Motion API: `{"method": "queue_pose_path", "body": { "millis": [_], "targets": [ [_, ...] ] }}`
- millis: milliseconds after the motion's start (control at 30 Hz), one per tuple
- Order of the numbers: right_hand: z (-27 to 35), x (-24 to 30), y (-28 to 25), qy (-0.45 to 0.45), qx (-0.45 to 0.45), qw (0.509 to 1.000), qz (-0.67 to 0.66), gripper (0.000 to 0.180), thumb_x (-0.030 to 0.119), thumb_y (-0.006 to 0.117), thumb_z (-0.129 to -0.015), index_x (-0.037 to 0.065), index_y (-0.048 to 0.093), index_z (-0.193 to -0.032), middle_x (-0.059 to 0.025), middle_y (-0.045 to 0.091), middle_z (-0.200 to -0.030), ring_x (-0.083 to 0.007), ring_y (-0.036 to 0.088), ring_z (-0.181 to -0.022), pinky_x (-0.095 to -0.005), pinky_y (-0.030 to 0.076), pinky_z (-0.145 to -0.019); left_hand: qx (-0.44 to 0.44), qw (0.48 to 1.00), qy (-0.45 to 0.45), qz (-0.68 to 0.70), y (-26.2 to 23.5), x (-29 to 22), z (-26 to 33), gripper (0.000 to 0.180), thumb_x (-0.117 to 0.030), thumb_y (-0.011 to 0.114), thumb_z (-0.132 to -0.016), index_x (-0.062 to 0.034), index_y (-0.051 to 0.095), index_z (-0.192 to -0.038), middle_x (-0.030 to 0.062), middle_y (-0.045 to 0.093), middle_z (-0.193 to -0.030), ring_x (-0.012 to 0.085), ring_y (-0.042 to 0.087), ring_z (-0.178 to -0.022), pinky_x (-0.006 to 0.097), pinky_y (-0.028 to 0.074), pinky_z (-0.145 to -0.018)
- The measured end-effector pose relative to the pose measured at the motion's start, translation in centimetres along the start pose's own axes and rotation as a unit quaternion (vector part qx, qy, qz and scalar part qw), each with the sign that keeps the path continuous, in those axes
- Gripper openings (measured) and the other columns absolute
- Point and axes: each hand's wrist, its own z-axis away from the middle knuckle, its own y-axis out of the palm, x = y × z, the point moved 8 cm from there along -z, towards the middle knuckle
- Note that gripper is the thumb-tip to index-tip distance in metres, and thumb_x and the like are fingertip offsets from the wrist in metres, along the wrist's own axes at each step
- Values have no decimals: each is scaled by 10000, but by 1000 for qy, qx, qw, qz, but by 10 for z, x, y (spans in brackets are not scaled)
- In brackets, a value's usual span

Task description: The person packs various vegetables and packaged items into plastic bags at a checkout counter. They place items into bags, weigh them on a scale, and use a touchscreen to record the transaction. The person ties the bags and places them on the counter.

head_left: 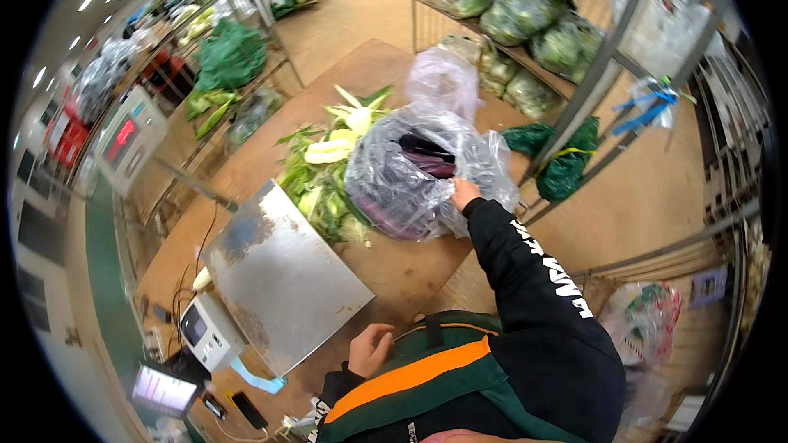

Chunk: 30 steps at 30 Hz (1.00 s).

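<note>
At right hand (465, 194), beyond left hand (371, 350): clear eggplant bag (406, 197)

The right hand (465, 193) has its fingertips hidden in the folds of the clear plastic bag (382, 172), whose film partly covers the eggplants (432, 166). Below this bag, the vest (410, 377) hides most of the left sleeve (340, 382). Far to its upper left, the grey plastic bags (107, 66) are blurred.

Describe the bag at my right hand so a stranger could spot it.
Find the brown table, then its metal scale plate. Up and right of that, your right hand grips a clear bag. Dark purple vegetables show inside, unlike the pale bag behind.
</note>
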Motion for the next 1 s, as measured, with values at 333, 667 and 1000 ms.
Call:
{"method": "queue_pose_path", "body": {
  "millis": [333,667,1000],
  "targets": [
    [46,12,-139,137,-240,961,9,474,432,918,-637,153,722,-967,-282,336,-1521,-501,279,-1421,-586,261,-1167,63,998,19,10,-10,-4,-10,160,-85,637,-960,-3,685,-1089,119,720,-863,194,711,-786,307,547,-742],
    [62,24,-43,80,-155,958,-228,240,242,667,-774,21,618,-853,-249,640,-775,-443,644,-775,-521,488,-691,47,981,158,-105,-54,-22,-108,203,-86,671,-919,5,665,-1101,133,705,-903,262,691,-867,354,530,-804],
    [48,59,-4,-46,-242,917,-313,182,217,606,-865,41,637,-833,-220,651,-837,-410,623,-744,-511,502,-695,-111,821,350,-437,-124,14,-418,949,-94,890,-644,-183,482,-1495,313,351,-1546,482,403,-1385,506,336,-1169]
  ]
}}
